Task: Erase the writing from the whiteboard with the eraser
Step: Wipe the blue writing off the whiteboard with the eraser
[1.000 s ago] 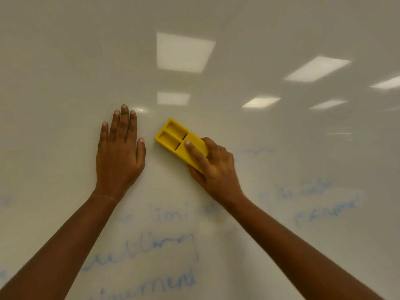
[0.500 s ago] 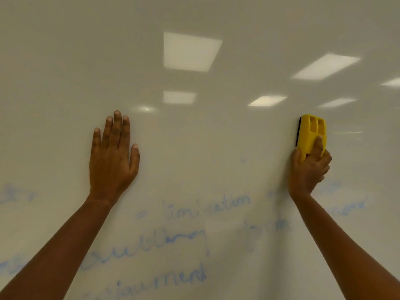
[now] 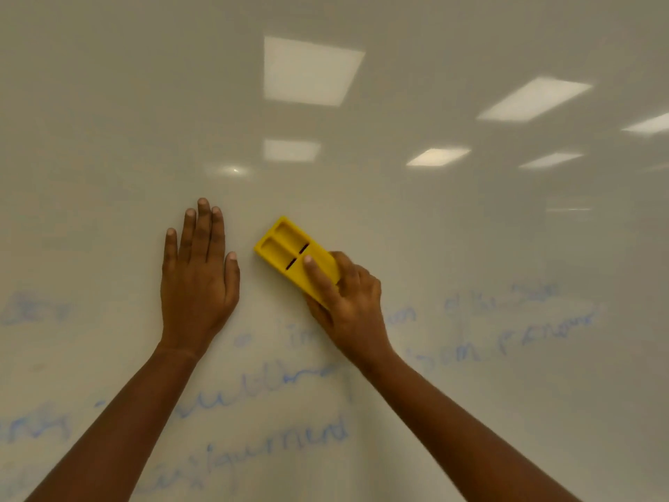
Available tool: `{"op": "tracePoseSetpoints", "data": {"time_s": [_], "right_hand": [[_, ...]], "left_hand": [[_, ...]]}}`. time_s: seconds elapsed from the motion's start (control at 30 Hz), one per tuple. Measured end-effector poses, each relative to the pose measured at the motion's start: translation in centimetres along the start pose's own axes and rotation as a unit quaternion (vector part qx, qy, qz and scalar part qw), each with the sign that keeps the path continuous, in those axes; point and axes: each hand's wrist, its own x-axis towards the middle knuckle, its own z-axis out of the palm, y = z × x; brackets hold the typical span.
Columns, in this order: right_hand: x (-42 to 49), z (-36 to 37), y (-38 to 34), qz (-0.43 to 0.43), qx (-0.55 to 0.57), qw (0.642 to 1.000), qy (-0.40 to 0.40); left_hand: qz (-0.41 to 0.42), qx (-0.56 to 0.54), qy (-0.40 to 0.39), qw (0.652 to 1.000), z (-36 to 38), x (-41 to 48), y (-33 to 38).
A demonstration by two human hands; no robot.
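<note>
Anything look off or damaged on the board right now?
Nothing damaged. The yellow eraser sits tilted in the right hand, the left hand lies flat on the whiteboard, and faint, partly smeared blue writing remains below both hands.

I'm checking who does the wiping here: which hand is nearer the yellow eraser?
Right. The right hand grips the yellow eraser at its lower end against the whiteboard. The left hand lies flat on the board beside it, apart.
</note>
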Motion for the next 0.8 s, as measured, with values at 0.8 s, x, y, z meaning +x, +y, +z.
{"op": "tracePoseSetpoints", "data": {"time_s": [0.8], "right_hand": [[-5.6,-1.6,4.1,0.341,-0.031,0.935,0.088]], "left_hand": [[0.004,0.013,0.013,1.0,0.6,-1.1,-0.1]]}}
